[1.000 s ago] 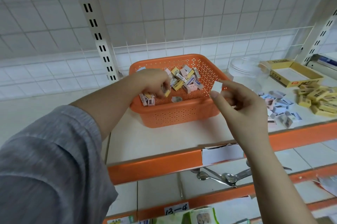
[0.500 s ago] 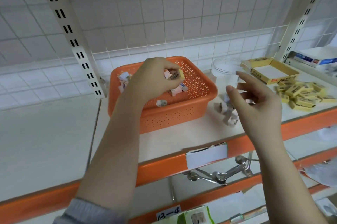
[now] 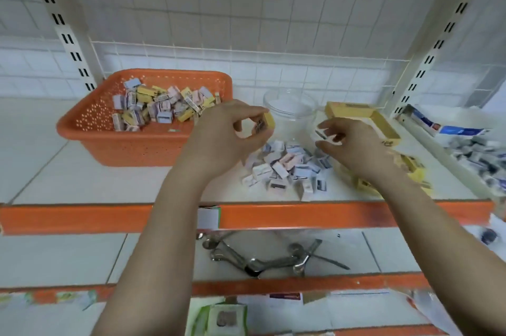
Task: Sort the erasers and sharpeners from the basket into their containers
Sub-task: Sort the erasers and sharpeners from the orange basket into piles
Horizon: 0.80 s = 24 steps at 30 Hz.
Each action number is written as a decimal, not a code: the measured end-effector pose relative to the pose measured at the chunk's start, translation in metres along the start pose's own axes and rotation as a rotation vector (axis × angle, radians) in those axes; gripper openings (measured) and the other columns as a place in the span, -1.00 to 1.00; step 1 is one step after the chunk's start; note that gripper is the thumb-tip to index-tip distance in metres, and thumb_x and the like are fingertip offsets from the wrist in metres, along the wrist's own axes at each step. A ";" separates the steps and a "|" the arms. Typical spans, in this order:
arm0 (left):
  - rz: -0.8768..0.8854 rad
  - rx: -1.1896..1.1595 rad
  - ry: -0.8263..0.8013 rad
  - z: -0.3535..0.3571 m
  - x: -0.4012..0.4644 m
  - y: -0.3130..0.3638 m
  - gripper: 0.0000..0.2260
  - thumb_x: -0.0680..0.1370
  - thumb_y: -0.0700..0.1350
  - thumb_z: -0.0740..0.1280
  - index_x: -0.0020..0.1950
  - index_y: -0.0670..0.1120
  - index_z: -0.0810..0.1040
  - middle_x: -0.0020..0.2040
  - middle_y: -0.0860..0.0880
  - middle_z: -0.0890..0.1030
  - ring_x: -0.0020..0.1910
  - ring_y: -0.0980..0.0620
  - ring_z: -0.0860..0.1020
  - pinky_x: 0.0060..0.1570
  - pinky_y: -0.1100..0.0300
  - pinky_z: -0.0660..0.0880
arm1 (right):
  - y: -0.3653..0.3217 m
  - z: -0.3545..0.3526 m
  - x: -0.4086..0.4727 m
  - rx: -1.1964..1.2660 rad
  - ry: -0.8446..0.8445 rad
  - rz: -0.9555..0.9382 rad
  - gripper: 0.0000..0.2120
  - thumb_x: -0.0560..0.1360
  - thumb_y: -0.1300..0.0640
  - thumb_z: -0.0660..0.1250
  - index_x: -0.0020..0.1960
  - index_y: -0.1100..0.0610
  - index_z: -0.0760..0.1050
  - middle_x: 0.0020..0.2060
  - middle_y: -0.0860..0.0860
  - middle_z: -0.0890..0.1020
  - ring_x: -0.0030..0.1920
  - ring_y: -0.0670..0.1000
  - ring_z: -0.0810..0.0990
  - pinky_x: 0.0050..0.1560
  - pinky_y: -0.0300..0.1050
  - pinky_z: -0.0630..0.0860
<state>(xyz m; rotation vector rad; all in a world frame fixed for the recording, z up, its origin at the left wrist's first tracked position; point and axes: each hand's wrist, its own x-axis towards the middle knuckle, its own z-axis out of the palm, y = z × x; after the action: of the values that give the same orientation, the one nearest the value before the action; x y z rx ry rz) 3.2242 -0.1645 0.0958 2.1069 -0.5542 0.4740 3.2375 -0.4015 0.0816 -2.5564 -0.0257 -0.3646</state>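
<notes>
An orange perforated basket (image 3: 93,127) on the shelf's left holds several small boxed erasers and sharpeners (image 3: 158,107). My left hand (image 3: 227,138) hovers right of the basket and pinches a yellow boxed item (image 3: 265,122) between thumb and fingers. My right hand (image 3: 353,146) is further right, its curled fingers holding a small pale boxed item (image 3: 321,133). Below both hands lies a loose pile of pale boxed items (image 3: 284,168). A clear plastic jar (image 3: 290,105) and an open yellow cardboard box (image 3: 383,127) stand behind.
Yellow boxed items (image 3: 410,171) lie under my right wrist. A tray of small packets (image 3: 476,155) sits at far right. The orange shelf edge (image 3: 109,215) runs across the front; metal spoons (image 3: 254,261) lie on the shelf below. White uprights flank the bay.
My left hand has left the basket and moved right with the yellow item. My right hand has shifted right, over the piles. The view has panned right.
</notes>
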 end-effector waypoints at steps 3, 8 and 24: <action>-0.081 -0.004 -0.012 0.013 -0.009 0.011 -0.72 0.44 -0.10 0.45 0.14 0.09 0.59 -0.17 0.23 0.54 -0.27 0.26 0.39 -0.26 0.46 0.32 | 0.010 0.008 0.005 -0.034 -0.122 0.013 -0.63 0.45 0.09 0.43 0.24 0.11 0.53 0.05 0.02 0.64 -0.09 -0.05 0.55 -0.08 -0.23 0.41; -0.125 0.018 -0.005 0.025 -0.012 0.013 -0.70 0.43 -0.05 0.46 0.16 0.08 0.60 -0.13 0.20 0.57 -0.26 0.21 0.41 -0.26 0.45 0.33 | 0.018 0.019 0.005 -0.028 -0.178 0.019 -0.61 0.46 0.02 0.41 0.25 0.10 0.53 0.08 0.01 0.64 -0.01 -0.09 0.55 -0.08 -0.30 0.36; 0.015 0.241 -0.512 0.182 0.094 0.069 -0.74 0.51 -0.09 0.39 0.19 -0.07 0.57 0.12 0.00 0.58 0.04 0.05 0.53 0.01 0.16 0.47 | 0.104 -0.052 -0.117 0.239 0.519 0.382 -0.88 0.51 0.21 0.29 -0.08 0.07 0.59 -0.28 -0.11 0.59 -0.26 -0.22 0.52 -0.26 -0.43 0.35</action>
<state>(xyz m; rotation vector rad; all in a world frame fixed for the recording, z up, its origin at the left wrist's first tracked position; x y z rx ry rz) 3.2877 -0.3715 0.0922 2.4698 -0.8350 -0.0033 3.1213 -0.5109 0.0387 -2.1025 0.5659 -0.8020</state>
